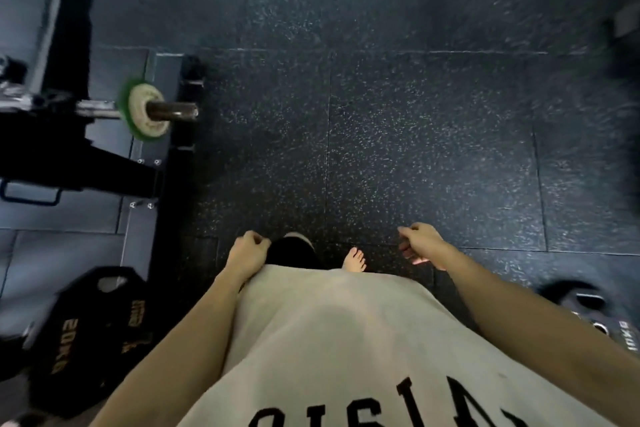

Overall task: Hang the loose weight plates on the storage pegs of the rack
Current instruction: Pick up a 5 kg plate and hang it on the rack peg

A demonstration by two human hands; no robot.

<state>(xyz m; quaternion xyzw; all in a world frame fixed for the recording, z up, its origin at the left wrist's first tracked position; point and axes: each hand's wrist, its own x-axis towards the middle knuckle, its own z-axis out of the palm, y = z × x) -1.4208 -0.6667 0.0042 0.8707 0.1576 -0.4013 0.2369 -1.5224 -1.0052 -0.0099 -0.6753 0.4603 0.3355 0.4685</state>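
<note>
Speckled floor (398,135) lay open ahead of both hands. Left hand (247,253) hung with fingers curled, holding nothing; right hand (420,246) hung loosely curled, also holding nothing. Black plate (86,333) sat left of the left fingers; another plate (585,308) right of the right fingers. Barbell (145,110) ahead on the left.

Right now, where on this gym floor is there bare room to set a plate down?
The speckled floor ahead is bare, from the barbell end on the left across to the dark gear at the right edge. It is crowded at the lower left around the black plate and rack base, and at the lower right by another plate.
</note>
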